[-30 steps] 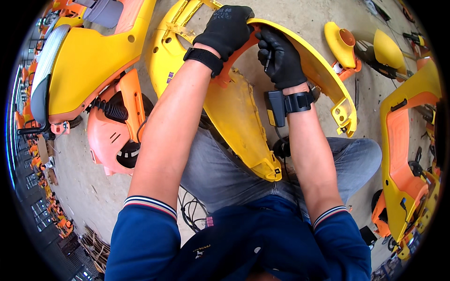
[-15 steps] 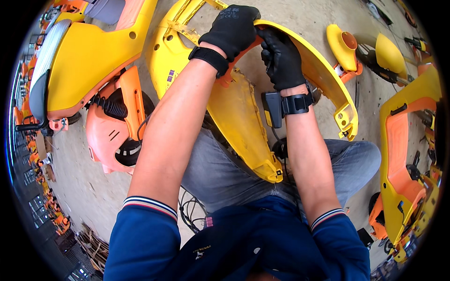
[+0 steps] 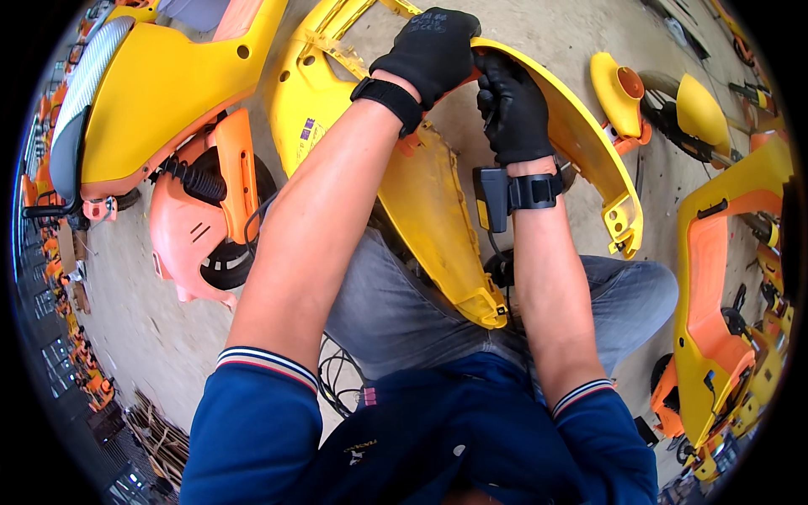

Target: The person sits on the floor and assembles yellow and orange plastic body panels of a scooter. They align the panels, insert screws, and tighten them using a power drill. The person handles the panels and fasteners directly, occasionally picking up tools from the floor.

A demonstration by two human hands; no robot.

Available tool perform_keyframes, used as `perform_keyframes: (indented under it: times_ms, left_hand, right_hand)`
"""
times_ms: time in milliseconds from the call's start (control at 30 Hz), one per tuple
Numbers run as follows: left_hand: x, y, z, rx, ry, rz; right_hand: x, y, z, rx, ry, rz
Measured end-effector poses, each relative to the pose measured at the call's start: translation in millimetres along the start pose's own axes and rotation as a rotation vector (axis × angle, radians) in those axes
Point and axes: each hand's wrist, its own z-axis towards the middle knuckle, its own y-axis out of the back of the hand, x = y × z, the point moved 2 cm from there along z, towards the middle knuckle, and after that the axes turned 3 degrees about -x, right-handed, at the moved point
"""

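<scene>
A large curved yellow scooter body panel (image 3: 425, 210) lies across my lap, its two long arms bending toward me. My left hand (image 3: 433, 55), in a black glove, is closed over the top of the bend. Close on its right, my right hand (image 3: 513, 109), gloved too, has its fingers curled in against the inner side of the panel's right arm. Both hands hold the panel near the same spot. A bit of orange shows beneath the left hand; what the fingertips press on there is hidden.
To the left stands a yellow scooter body (image 3: 168, 93) with a pink wheel cover (image 3: 185, 223) beneath it. At the right are a yellow-and-orange frame (image 3: 703, 261) and a small yellow part (image 3: 619, 93). Black cable (image 3: 337, 370) loops beside my lap.
Both hands have shifted very slightly to the right, still on the panel. The surroundings have moved a little in the picture as my head turned.
</scene>
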Motion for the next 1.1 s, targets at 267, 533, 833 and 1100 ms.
perform_keyframes:
  times_ms: [267, 533, 833, 1100]
  left_hand:
    - [-1, -5, 2, 0.020, 0.021, 0.021]
    - [-6, -5, 3, 0.030, 0.067, 0.051]
    - [-18, -2, 0, 0.037, 0.123, -0.014]
    - [-19, -1, 0, 0.063, 0.159, -0.040]
  right_hand:
    - [-5, 5, 0, 0.052, 0.001, -0.030]
    - [-8, 13, 4, 0.105, 0.053, -0.053]
    - [-5, 3, -3, -0.047, 0.016, -0.032]
    - [-5, 2, -4, -0.042, 0.029, -0.077]
